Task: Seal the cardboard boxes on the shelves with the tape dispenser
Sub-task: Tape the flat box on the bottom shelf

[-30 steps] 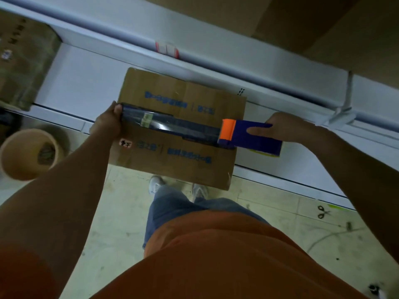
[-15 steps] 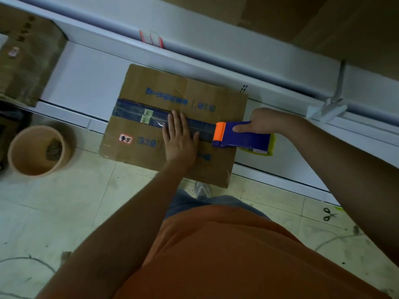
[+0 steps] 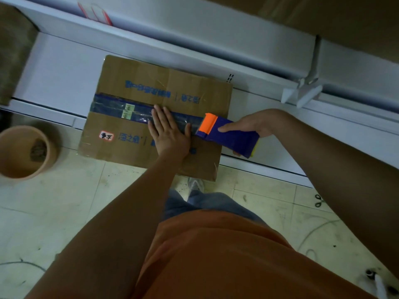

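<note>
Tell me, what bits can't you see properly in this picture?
All from the head view:
- Tape strip under the left hand: the palm hides whether it lies flat.
- Tape dispenser: its roll and blade are hidden by the body and the right hand.
- Blue print on the cardboard box: blurred, unreadable.
- Brown box at left: cut off by the edge.
- Pot contents: too dark.

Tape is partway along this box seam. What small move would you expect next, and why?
Probably the right hand pulls the tape dispenser on to the box's right edge. The tape strip ends short of that edge, and the left hand lies flat on the laid strip, pinning it.
</note>
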Action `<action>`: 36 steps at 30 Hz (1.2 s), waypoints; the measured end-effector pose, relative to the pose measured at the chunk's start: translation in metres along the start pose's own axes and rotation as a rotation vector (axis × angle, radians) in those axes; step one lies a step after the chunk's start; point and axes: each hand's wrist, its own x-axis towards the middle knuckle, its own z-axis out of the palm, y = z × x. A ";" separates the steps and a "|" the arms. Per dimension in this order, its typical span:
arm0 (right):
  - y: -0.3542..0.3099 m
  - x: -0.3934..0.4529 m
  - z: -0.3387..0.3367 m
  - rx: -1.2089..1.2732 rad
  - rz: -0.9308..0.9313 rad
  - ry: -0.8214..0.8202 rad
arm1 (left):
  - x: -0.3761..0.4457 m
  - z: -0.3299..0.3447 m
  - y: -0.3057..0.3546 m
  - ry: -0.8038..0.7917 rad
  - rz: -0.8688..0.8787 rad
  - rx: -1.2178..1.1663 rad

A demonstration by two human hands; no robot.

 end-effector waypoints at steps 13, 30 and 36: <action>0.057 -0.039 -0.042 -0.390 0.042 0.257 | 0.002 0.000 -0.004 -0.036 0.023 -0.033; 0.052 0.030 0.010 -0.644 0.211 0.811 | 0.000 0.001 -0.003 -0.021 0.023 -0.031; 0.068 0.016 0.004 -0.506 0.024 0.945 | 0.004 -0.008 0.006 -0.081 -0.033 0.010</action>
